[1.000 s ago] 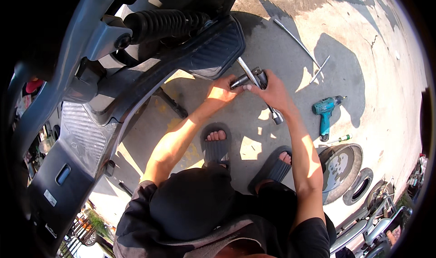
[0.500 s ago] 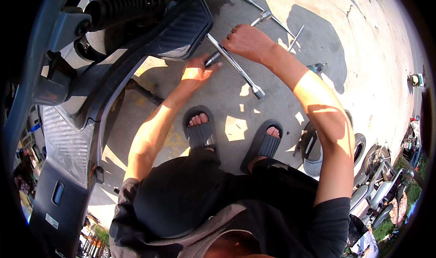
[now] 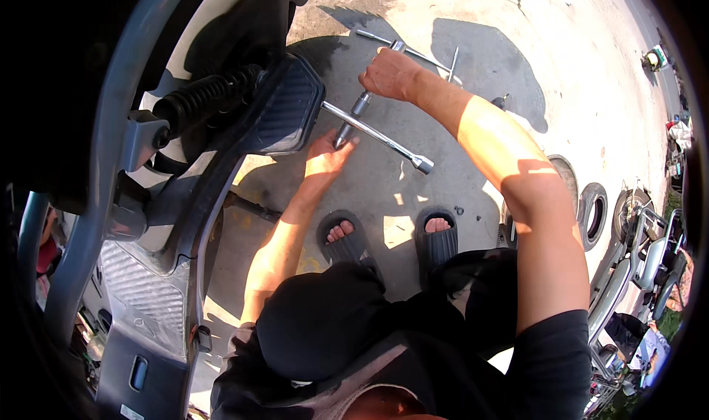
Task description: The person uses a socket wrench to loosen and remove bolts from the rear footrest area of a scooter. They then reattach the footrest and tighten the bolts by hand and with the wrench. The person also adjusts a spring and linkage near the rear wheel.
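Observation:
My left hand (image 3: 325,156) is closed round the lower end of a short, thick metal bar (image 3: 360,105) near the footrest of a scooter (image 3: 277,113). Higher on that same bar, my right hand (image 3: 388,73) grips with curled fingers, back turned up. A long chrome socket wrench bar (image 3: 380,139) crosses it between my hands, running from beside the footrest to a socket end at the lower right; I cannot tell whether the two are joined. Beyond my right hand, another long T-shaped wrench (image 3: 415,52) lies on the concrete.
The scooter's frame (image 3: 88,235) and shock absorber (image 3: 199,102) fill the left. My sandalled feet (image 3: 436,239) stand below my hands. Tyres (image 3: 594,214) lie at the right, beside a motorbike (image 3: 639,243). A dark object (image 3: 501,102), probably the drill, is mostly hidden by my right forearm.
My right hand has moved up and away from my left along the thick bar, with the right forearm swinging across the view. The view has shifted, leaving the drill mostly covered.

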